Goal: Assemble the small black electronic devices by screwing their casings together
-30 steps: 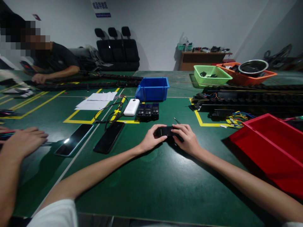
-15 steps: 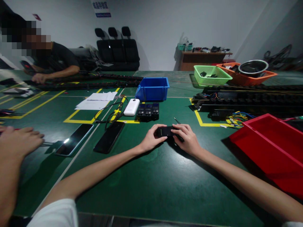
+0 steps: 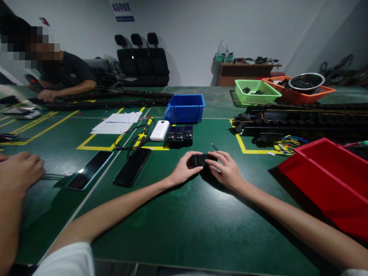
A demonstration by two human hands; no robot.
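A small black box-shaped device (image 3: 199,160) is held just above or on the green tabletop in front of me. My left hand (image 3: 185,167) grips its left end between thumb and fingers. On its right end are the bent fingers of my right hand (image 3: 225,167), which partly hide it. A thin metal tip (image 3: 214,146) sticks out behind my right fingers; the rest of that tool is hidden. Beyond my hands stand black modules with small knobs (image 3: 179,135) and a white power bank (image 3: 160,130).
Two phones, one dark (image 3: 132,167) and one light-edged (image 3: 90,170), lie to the left. A co-worker's hand (image 3: 21,170) is at the left edge; another person sits behind. A blue bin (image 3: 185,108) stands ahead, a red bin (image 3: 336,180) to the right beside black rails (image 3: 299,122).
My right fingers have shifted slightly on the black device, while my left hand keeps its grip. The co-worker's hand at the left has moved a little further left.
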